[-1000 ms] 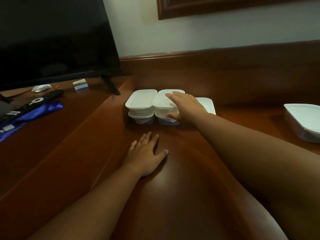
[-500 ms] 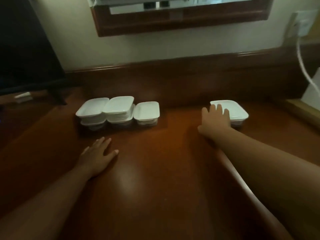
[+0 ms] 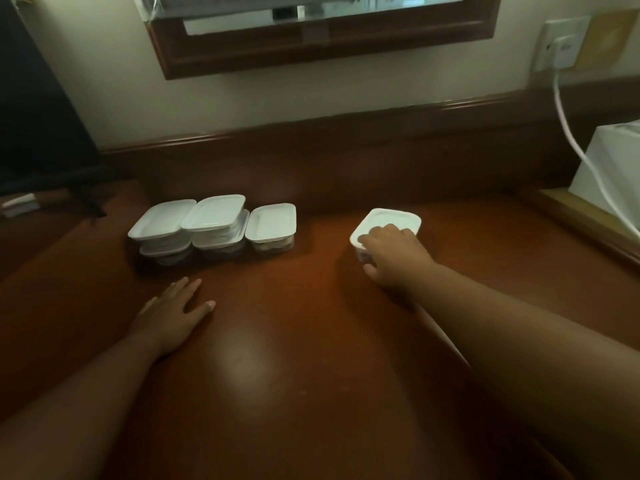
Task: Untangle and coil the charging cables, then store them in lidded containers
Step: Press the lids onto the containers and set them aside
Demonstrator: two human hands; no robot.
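Right hand (image 3: 394, 258) has its grip on the lone lidded container (image 3: 391, 220) at 1 o'clock on the tabletop (image 3: 294, 358): fingers curled over the lid's near edge, thumb low at the front. Left hand (image 3: 173, 313) lies flat and released at 10 o'clock, holding nothing. Container group (image 3: 211, 223) sits at 11 o'clock: two stacks of two plus a single, all lidded. No loose cables seen. Looks like the storing step, last box. Next move, likely: slide or lift it over beside the single at the group's right end, keeping the lid seated.
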